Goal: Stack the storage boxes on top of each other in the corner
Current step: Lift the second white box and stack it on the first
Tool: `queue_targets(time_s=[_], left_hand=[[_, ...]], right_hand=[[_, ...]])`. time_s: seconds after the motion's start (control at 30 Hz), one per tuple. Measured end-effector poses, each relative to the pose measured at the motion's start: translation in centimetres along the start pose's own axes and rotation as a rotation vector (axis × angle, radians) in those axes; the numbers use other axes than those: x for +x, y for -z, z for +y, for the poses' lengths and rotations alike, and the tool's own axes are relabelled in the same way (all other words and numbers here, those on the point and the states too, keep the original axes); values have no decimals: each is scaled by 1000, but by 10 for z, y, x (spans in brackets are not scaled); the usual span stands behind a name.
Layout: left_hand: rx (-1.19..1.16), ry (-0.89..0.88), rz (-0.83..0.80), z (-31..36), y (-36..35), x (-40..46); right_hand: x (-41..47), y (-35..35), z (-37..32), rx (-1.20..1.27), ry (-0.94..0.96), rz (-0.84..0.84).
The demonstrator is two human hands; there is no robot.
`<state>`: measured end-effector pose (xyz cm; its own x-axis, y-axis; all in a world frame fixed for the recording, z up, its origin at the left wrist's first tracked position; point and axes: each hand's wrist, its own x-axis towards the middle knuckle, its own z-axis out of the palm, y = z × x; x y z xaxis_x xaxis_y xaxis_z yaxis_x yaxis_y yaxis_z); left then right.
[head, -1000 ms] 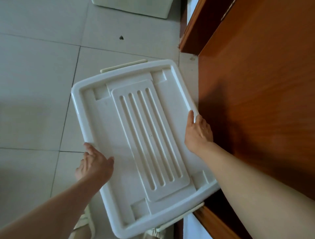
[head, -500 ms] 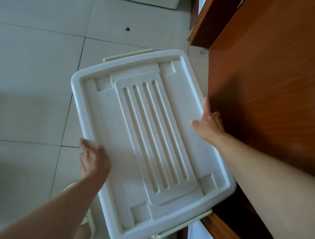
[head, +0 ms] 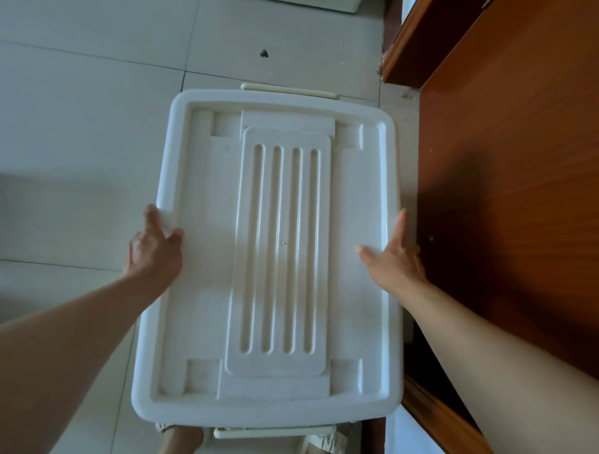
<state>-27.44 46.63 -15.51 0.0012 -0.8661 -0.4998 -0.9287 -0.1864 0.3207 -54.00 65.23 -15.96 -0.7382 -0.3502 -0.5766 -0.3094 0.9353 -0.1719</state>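
A white storage box (head: 207, 181) with a ribbed lid fills the middle of the view, seen from above, its long side running along the wooden cabinet. My left hand (head: 152, 248) grips its left rim, thumb on the lid and fingers down the side. My right hand (head: 397, 259) holds the right rim, thumb on the lid and index finger stretched along the edge; its other fingers are hidden below the rim. A cream latch handle (head: 288, 90) shows at the far end, another (head: 272, 431) at the near end. A second white box (head: 327, 4) peeks in at the top edge.
An orange-brown wooden cabinet (head: 505, 201) stands right beside the box, with only a narrow gap for my right hand. Pale floor tiles (head: 81, 136) spread to the left and ahead. A small dark speck (head: 264, 53) lies on the floor. My foot (head: 181, 440) shows under the near edge.
The box has turned clockwise and now lies square with the cabinet. Both hands stayed on its side rims.
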Motion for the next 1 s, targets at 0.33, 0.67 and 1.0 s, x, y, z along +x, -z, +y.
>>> queue_targets(time_s=[0.33, 0.67, 1.0], left_hand=[[-72, 131, 5, -5, -8, 4], [-31, 104, 67, 7, 18, 8], [-64, 167, 76, 10, 99, -6]], right_hand=[[-4, -2, -6, 272, -134, -49], [-13, 16, -18, 234, -140, 38], [-65, 62, -59, 289, -145, 77]])
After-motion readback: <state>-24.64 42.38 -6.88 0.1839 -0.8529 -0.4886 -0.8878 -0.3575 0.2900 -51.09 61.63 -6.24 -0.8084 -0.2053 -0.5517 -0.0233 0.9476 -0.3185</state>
